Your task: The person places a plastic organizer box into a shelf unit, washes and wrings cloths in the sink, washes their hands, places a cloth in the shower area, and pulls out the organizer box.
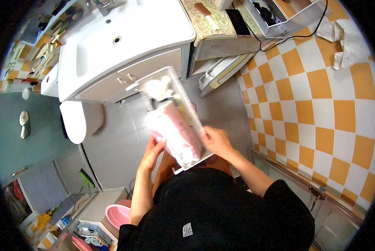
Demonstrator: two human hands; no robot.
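A white, clear-sided storage tray (191, 109) is held tilted in front of my body, blurred by motion. Inside it lies a pink plastic-wrapped package (176, 133). White items (158, 88), too smeared to name, fill its far end. My right hand (216, 140) is closed on the tray's right wall, thumb over the rim. At the left side, my left hand (153, 154) is closed round the tray's edge, with its thumb against the pink package. The fingers under the tray are hidden.
Ahead is a white sink (116, 62) over a cabinet (154, 69). A toilet (76, 121) stands left. An open drawer (225, 71) juts out below the counter, where a phone (237, 21) lies. Pink basins (118, 215) sit behind left; a checkered wall (304, 100) borders the right.
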